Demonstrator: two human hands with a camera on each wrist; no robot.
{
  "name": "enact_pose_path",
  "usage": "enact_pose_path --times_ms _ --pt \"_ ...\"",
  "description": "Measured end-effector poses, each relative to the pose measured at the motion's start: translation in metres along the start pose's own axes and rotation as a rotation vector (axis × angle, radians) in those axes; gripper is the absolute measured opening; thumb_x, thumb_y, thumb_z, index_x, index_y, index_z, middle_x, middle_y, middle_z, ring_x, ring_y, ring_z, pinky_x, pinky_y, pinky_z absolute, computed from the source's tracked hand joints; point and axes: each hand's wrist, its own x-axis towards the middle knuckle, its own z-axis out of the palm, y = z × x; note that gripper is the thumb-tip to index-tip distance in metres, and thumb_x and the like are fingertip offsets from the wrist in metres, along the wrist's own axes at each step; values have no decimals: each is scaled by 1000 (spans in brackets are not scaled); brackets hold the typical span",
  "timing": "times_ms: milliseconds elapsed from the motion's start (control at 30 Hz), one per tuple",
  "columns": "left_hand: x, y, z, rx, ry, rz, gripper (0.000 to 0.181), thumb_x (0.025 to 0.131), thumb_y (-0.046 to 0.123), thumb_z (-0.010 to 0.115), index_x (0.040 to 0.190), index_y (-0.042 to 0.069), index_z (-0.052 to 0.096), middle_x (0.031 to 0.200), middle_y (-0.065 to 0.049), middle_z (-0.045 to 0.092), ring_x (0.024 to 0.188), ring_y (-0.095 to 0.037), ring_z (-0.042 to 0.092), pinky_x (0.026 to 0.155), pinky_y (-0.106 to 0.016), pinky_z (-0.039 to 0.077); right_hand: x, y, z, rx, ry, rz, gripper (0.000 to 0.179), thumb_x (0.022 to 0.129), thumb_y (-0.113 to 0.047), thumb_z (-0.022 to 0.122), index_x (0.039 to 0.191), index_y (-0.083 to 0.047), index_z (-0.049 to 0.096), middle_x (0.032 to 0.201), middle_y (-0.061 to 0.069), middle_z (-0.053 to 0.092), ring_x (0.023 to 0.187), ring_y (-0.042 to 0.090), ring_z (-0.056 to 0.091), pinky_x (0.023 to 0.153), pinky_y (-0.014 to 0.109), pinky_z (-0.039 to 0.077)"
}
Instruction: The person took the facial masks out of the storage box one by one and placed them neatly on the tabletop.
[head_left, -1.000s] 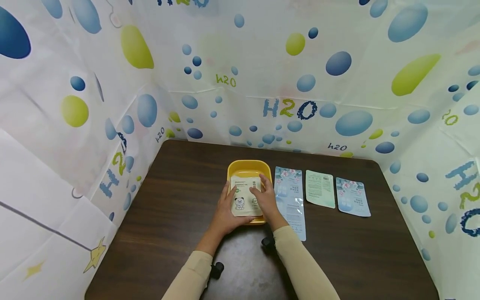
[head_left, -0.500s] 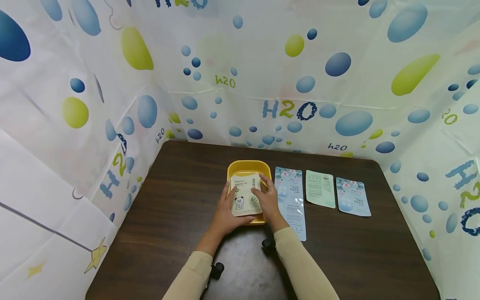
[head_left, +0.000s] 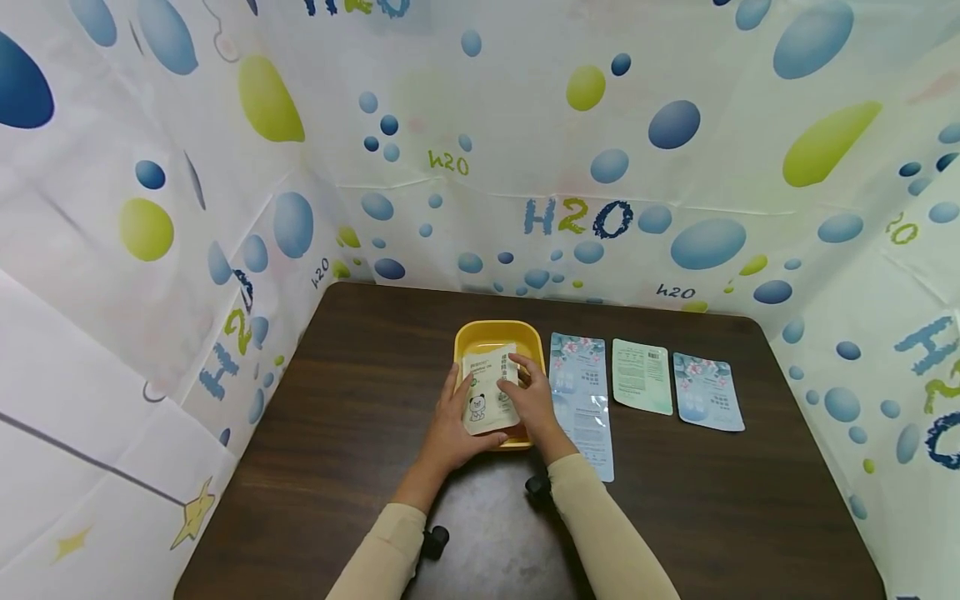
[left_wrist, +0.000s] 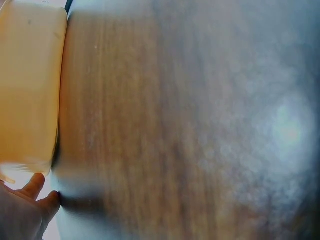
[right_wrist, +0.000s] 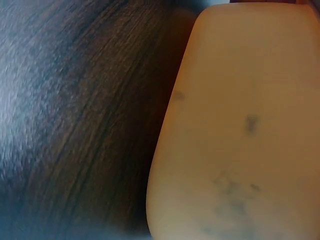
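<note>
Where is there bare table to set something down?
Bare: table left of the yellow tray, and below the green packet and small blue packet in the head view. Crowded: around the tray, with left hand, right hand, bear packet and long blue packet.

A dark brown, wood-grained table [head_left: 330, 408] spreads below the left hand [head_left: 450, 427] and right hand [head_left: 532, 403], with a pale sheen [head_left: 491, 533] on its surface just nearer than both. Beyond them hangs a white, creased sheet [head_left: 517, 133] printed with blue and green ovals and "H2O" lettering [head_left: 572, 217]. Similar white walls flank them; well left, a yellow star [head_left: 195, 512] ends a dark line.
</note>
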Motion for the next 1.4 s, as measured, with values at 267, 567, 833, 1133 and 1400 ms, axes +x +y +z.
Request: enact_pose_path --times_ms 267,567,833,1133,1400 --pt "0 0 1 -4 0 -3 121 64 59 92 161 18 33 174 7 3 155 -38 26 116 -62 36 1 1 1 -30 -35 24 56 99 -11 63 153 -8 46 146 19 58 120 29 64 91 32 58" --pt "0 1 0 3 3 0 120 64 57 92 161 16 34 174 4 4 155 -39 26 116 -62 36 4 2 2 -79 -82 80 64 101 -20 63 159 -15 38 159 13 44 126 32 61 90 35 58" --pt "0 1 1 9 4 3 119 65 57 91 160 15 34 174 2 5 155 -38 25 115 -61 37 6 2 2 -95 -114 108 63 101 -23 62 159 -17 38 156 11 48 120 26 63 88 31 58" --pt "-2 2 0 -3 4 -1 119 65 57 91 161 17 34 174 3 5 156 -38 24 117 -61 36 2 2 0 -100 -68 45 62 101 -23 62 158 -19 39 161 8 44 131 29 57 103 42 52" --pt "-1 1 0 0 -1 -3 120 64 58 92 161 19 33 174 6 3 156 -37 23 117 -60 36 0 -3 -1 -109 -55 -2 62 100 -20 63 158 -20 40 161 8 43 134 28 54 109 45 48"
